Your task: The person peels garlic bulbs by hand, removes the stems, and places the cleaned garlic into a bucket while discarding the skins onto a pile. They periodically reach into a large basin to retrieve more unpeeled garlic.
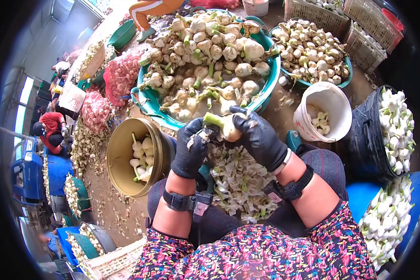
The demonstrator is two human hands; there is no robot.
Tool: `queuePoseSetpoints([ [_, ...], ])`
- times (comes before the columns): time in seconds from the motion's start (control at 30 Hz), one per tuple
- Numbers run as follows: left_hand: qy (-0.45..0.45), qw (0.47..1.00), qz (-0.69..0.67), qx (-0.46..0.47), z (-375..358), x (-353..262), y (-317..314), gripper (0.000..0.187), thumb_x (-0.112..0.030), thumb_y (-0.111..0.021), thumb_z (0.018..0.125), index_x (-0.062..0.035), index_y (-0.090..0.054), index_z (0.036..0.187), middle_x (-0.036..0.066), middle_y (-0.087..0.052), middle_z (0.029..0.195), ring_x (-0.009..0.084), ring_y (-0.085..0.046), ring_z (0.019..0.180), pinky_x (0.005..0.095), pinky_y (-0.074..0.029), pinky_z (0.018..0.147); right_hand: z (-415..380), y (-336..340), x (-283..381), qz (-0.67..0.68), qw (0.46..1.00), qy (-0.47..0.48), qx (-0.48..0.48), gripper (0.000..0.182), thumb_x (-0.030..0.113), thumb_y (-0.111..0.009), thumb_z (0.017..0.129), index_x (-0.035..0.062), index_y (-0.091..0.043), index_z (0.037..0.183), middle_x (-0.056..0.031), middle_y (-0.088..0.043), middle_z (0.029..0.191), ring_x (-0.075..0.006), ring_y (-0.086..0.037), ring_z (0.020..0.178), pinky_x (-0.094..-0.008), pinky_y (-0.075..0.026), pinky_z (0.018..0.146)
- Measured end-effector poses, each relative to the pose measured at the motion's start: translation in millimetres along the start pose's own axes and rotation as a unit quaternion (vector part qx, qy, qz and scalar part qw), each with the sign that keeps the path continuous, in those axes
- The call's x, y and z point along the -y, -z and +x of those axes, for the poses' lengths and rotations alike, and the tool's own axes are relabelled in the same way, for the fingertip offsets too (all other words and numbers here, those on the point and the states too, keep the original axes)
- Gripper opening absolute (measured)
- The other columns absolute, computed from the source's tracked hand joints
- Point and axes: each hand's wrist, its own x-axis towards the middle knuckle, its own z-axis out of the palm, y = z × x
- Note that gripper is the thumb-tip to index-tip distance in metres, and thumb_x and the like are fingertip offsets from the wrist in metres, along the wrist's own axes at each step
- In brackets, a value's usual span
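Both of my hands wear black gloves and meet in front of my lap. My right hand (260, 140) is closed round the root side of a garlic bulb (229, 130) with a short, cut green stem. My left hand (191, 148) is closed at the stem side, its fingers against the bulb. Pale shreds of garlic skin (201, 136) cling to those fingers; whether a small tool is also there is hidden. Just beyond my hands stands a teal basin (142, 100) heaped with unpeeled garlic bulbs (205, 51). Below them, a pile of peeled skins (240, 182) lies between my knees.
A yellowish bucket (116, 170) with peeled bulbs stands left, a white bucket (333, 100) with a few bulbs right. Further right are a black tub (361, 135) of white bulbs and crates (366, 46). Pink net sacks (121, 77) and a person in red (51, 128) are at left.
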Motion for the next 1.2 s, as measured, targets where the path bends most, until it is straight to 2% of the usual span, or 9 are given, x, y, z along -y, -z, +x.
queuePoseSetpoints([
  [0.17, -0.081, 0.978, 0.192, 0.017, 1, 15, 8, 0.022, -0.015, -0.052, 0.082, -0.0007, -0.062, 0.094, 0.008, -0.063, 0.082, 0.0165, -0.06, 0.076, 0.0302, -0.048, 0.069, -3, 7, 12, 0.229, 0.923, -0.291, 0.106, 0.035, 0.039, -0.043, 0.091, 0.009, -0.052, 0.107, -0.0081, -0.062, 0.078, -0.0189, -0.061, 0.064, -0.026, -0.046, 0.046],
  [0.4, -0.071, 0.997, 0.024, 0.001, -4, 4, -2, 0.024, -0.013, -0.053, 0.083, -0.0004, -0.06, 0.102, 0.012, -0.063, 0.093, 0.0229, -0.062, 0.08, 0.0307, -0.049, 0.074, -7, 11, 10, 0.195, 0.919, -0.267, 0.214, 0.043, 0.035, -0.057, 0.085, 0.0069, -0.051, 0.117, -0.006, -0.062, 0.095, -0.0153, -0.061, 0.084, -0.0279, -0.051, 0.063],
  [0.47, -0.205, 0.92, 0.324, 0.084, 2, 3, 20, 0.025, -0.006, -0.05, 0.086, 0.0012, -0.057, 0.109, 0.012, -0.062, 0.096, 0.0178, -0.062, 0.08, 0.0269, -0.049, 0.075, -5, 8, 9, 0.161, 0.962, -0.17, 0.142, 0.044, 0.035, -0.059, 0.084, 0.0058, -0.052, 0.117, -0.005, -0.061, 0.096, -0.0144, -0.061, 0.084, -0.0264, -0.051, 0.066],
  [0.6, 0.052, 0.995, -0.084, 0.025, -8, -19, -13, 0.023, -0.009, -0.057, 0.084, 0.0033, -0.06, 0.103, 0.006, -0.062, 0.091, 0.0125, -0.06, 0.074, 0.0263, -0.048, 0.068, 11, 14, 0, 0.013, 0.988, -0.079, 0.129, 0.037, 0.033, -0.06, 0.084, 0.0052, -0.057, 0.108, -0.0044, -0.061, 0.094, -0.0143, -0.061, 0.079, -0.0282, -0.052, 0.065],
  [0.8, 0.075, 0.996, 0.032, 0.04, -5, -21, -8, 0.023, -0.014, -0.06, 0.081, 0.0015, -0.061, 0.099, 0.003, -0.062, 0.089, 0.0093, -0.056, 0.076, 0.0231, -0.045, 0.066, 7, 3, -4, -0.096, 0.995, -0.003, 0.033, 0.025, 0.025, -0.055, 0.088, 0.0019, -0.06, 0.096, -0.0085, -0.06, 0.08, -0.0208, -0.059, 0.076, -0.03, -0.046, 0.067],
  [0.87, -0.071, 0.994, 0.071, 0.047, -3, 4, 5, 0.017, -0.014, -0.057, 0.084, 0.0006, -0.06, 0.092, 0.007, -0.062, 0.089, 0.0141, -0.057, 0.076, 0.0268, -0.047, 0.066, 2, -8, 2, -0.464, 0.809, 0.345, -0.107, 0.018, 0.019, -0.054, 0.086, 0.0028, -0.061, 0.086, -0.0145, -0.057, 0.075, -0.0305, -0.056, 0.073, -0.0369, -0.043, 0.065],
  [0.93, -0.178, 0.898, 0.401, -0.015, 7, 1, 24, 0.016, 0.003, -0.051, 0.078, -0.0039, -0.058, 0.09, 0.014, -0.061, 0.083, 0.0315, -0.059, 0.077, 0.0362, -0.047, 0.071, -5, -7, 4, -0.529, 0.739, 0.417, 0.008, 0.013, 0.014, -0.053, 0.08, 0.0054, -0.056, 0.071, -0.0142, -0.051, 0.066, -0.0336, -0.05, 0.064, -0.0445, -0.039, 0.061],
  [1.07, -0.315, 0.887, 0.323, -0.098, 8, 12, 25, 0.025, 0.01, -0.049, 0.075, -0.0045, -0.058, 0.092, 0.016, -0.061, 0.089, 0.0331, -0.059, 0.083, 0.0368, -0.048, 0.075, -17, -8, -22, -0.718, 0.633, -0.062, 0.283, 0.02, 0.014, -0.054, 0.075, 0.0064, -0.062, 0.092, -0.0179, -0.062, 0.084, -0.0361, -0.059, 0.08, -0.0431, -0.046, 0.073],
  [1.2, -0.263, 0.91, 0.319, -0.024, 3, 5, 26, 0.028, 0.008, -0.055, 0.078, -0.0088, -0.059, 0.1, 0.015, -0.061, 0.1, 0.0285, -0.061, 0.088, 0.0341, -0.051, 0.075, -15, 8, -14, -0.684, 0.716, 0.043, 0.136, 0.027, 0.026, -0.064, 0.072, 0.006, -0.064, 0.091, -0.0181, -0.063, 0.084, -0.0351, -0.06, 0.081, -0.0414, -0.048, 0.073],
])
